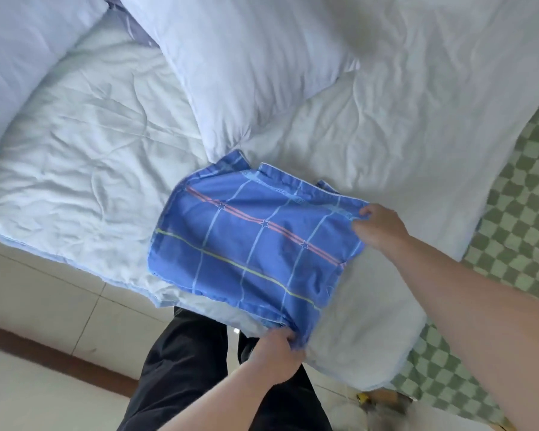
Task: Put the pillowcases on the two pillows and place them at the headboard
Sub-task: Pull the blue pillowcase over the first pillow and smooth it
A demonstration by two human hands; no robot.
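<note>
A folded blue pillowcase (pixel 249 244) with pale grid lines, a red stripe and a yellow stripe lies on the white quilt (pixel 91 157) near the bed's edge. My left hand (pixel 277 353) pinches its near corner at the bed edge. My right hand (pixel 380 227) grips its far right corner. A bare white pillow (pixel 237 66) lies just beyond the pillowcase, its corner touching the fabric. A second bare white pillow (pixel 16 54) lies at the upper left.
A green and white checked sheet (pixel 517 219) shows at the right under the quilt. Pale floor tiles (pixel 44 306) run along the left. My dark trouser legs (pixel 181 377) stand against the bed edge. Blurred objects sit on the floor at the bottom right.
</note>
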